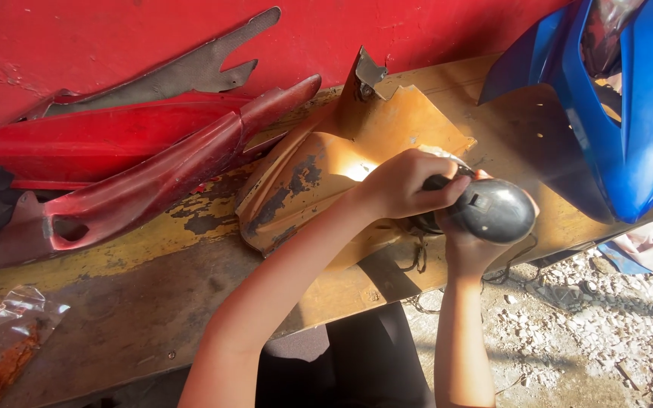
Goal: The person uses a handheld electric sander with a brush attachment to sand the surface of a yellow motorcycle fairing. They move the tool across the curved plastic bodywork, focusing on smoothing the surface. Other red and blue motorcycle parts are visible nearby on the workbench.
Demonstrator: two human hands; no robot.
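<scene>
Both hands grip a round black power tool [487, 210]: the left hand [404, 183] on top, the right hand [468, 245] underneath. It presses on the orange panel [319, 181] near the bench's [153, 295] front edge. Much paint is gone; dark patches remain.

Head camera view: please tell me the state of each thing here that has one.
Black power sander: held by both hands, on the panel.
Orange body panel: flat on the bench, paint worn off.
Left hand: gripping the sander.
Right hand: gripping the sander.
Blue fairing: standing, untouched.
Red fairing: lying, untouched.
</scene>
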